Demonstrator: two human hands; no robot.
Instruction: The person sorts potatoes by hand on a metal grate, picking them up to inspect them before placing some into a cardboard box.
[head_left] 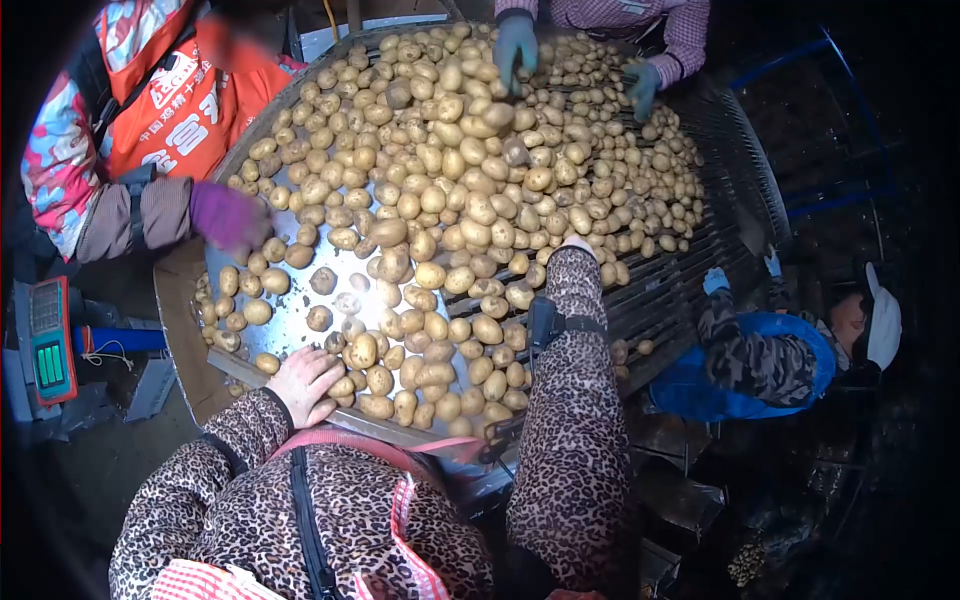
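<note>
- Nearest, the wearer's bare left hand [303, 383] rests palm down at the near rim of the round grey metal sorting surface [290, 320], its fingers loosely curled over small tan potatoes [362, 350], gripping none.
- The right hand [577, 243], at the end of a leopard-print sleeve [575, 420], reaches into the heap of potatoes; I cannot tell whether its fingers are open or closed.
- To the left, a co-worker's purple-gloved hand [228, 215] touches potatoes.
- Farthest, a person's two teal-gloved hands [515, 45] pick through the pile.
- Sorting looks far from finished: potatoes cover most of the surface.
</note>
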